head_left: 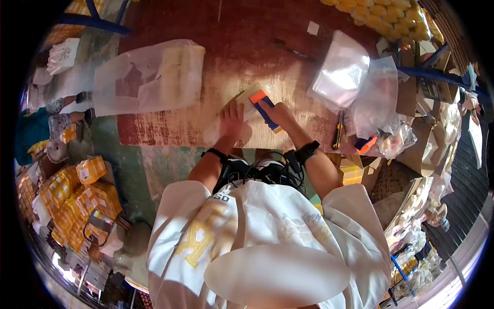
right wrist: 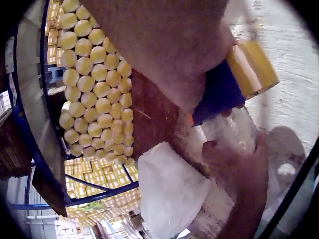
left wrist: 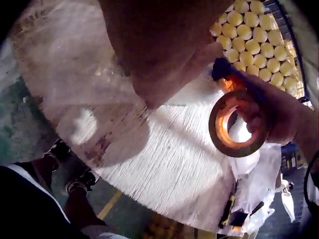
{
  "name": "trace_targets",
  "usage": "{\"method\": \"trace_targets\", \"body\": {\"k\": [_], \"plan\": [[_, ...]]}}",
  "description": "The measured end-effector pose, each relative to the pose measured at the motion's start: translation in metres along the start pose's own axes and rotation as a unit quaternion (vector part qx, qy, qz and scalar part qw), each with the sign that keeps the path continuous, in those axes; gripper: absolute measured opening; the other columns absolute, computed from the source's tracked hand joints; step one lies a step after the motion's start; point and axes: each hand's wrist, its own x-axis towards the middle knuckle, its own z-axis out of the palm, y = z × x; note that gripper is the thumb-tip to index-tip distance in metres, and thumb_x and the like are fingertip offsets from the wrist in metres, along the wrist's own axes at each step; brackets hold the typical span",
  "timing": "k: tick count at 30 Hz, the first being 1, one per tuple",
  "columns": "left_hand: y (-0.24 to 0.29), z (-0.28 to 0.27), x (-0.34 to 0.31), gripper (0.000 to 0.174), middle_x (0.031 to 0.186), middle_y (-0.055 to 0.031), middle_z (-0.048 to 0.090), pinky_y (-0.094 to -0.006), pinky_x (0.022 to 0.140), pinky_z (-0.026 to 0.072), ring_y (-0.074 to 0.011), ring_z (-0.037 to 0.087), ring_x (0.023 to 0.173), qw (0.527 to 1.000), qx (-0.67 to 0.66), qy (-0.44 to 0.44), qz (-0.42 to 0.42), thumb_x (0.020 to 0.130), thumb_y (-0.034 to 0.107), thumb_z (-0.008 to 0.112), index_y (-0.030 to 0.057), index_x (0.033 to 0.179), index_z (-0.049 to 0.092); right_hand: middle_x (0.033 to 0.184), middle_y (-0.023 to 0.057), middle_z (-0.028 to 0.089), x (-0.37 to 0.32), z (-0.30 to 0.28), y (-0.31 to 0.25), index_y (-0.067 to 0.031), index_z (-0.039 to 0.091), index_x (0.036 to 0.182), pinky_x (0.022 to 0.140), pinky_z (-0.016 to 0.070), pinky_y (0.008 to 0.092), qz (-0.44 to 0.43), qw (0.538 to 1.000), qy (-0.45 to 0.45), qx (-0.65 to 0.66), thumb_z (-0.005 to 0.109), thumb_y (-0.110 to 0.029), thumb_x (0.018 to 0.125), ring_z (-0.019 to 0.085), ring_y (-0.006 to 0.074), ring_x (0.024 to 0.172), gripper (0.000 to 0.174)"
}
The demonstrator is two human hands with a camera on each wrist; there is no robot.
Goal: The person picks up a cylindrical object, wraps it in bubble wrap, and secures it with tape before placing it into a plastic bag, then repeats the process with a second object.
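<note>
My right hand (head_left: 278,115) grips a blue and orange tape dispenser (head_left: 266,110) beside the left hand. In the left wrist view, the right hand (left wrist: 281,110) has its fingers at the ring of the brown tape roll (left wrist: 219,133). The right wrist view shows the wide yellowish face of the roll (right wrist: 252,68) near a bundle in clear plastic (right wrist: 237,130). My left hand (head_left: 232,121) holds that bundle low on the worn table, with thumb and fingers on its two sides; its contents are unclear.
A large translucent bag (head_left: 180,77) lies at the table's left. Clear plastic sheets (head_left: 340,71) and a yellow-black cutter (head_left: 338,131) lie on the right. Many yellow rolls (head_left: 393,18) are stacked at the back right. A person's legs (head_left: 64,105) show beyond the left side.
</note>
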Motion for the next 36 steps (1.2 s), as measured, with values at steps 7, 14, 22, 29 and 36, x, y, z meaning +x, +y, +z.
{"method": "trace_targets", "body": {"k": [7,14,22,29,36], "plan": [[-0.054,-0.035,0.061,0.115,0.146,-0.0224,0.046,-0.0514,0.102,0.0468,-0.0442,0.049,0.13,0.952,-0.237,-0.195,0.018,0.066,0.037,0.089,0.001,0.156,0.025,0.065,0.0118,0.071,0.002,-0.001,-0.007,0.0045,0.073,0.076,0.052,0.0562,0.032,-0.01,0.999,-0.016,0.042,0.063,-0.067,0.091,0.071,0.0204,0.056,0.074],[0.015,-0.046,0.05,0.123,0.145,-0.0188,0.048,-0.0575,0.099,0.0459,-0.0375,0.051,0.13,0.991,-0.039,-0.054,-0.114,0.061,0.043,0.092,0.0021,0.157,0.025,0.067,0.0123,0.072,0.005,0.0,-0.02,0.0036,0.073,0.077,0.054,0.0569,0.0321,0.015,0.998,-0.018,0.056,0.063,-0.068,0.09,0.072,0.0206,0.057,0.073],[-0.054,-0.006,0.096,0.095,0.128,-0.0178,0.063,-0.0504,0.093,0.0513,-0.038,0.062,0.115,0.94,-0.275,-0.201,-0.004,0.057,0.053,0.092,0.0063,0.132,0.058,0.067,0.0112,0.072,0.006,-0.001,-0.012,0.0008,0.073,0.074,0.057,0.0578,0.0337,0.018,1.0,-0.012,0.013,0.062,-0.066,0.091,0.072,0.0201,0.059,0.07],[0.007,-0.033,0.054,0.115,0.144,-0.0198,0.049,-0.0471,0.112,0.0369,-0.0358,0.052,0.13,0.987,-0.038,-0.082,-0.135,0.059,0.045,0.094,0.0065,0.15,0.036,0.067,0.0104,0.072,0.021,0.01,0.001,0.0016,0.073,0.075,0.056,0.0571,0.0347,0.011,1.0,-0.017,0.015,0.06,-0.07,0.09,0.072,0.0206,0.06,0.074],[-0.035,-0.027,0.099,0.11,0.139,-0.0182,0.053,-0.0496,0.109,0.0403,-0.0361,0.053,0.127,0.951,-0.121,-0.278,-0.064,0.06,0.039,0.094,0.002,0.147,0.039,0.066,0.0121,0.072,0.013,0.005,-0.001,0.0034,0.074,0.074,0.056,0.0569,0.0338,0.0,1.0,0.0,-0.008,0.062,-0.068,0.089,0.072,0.0207,0.059,0.074]]}}
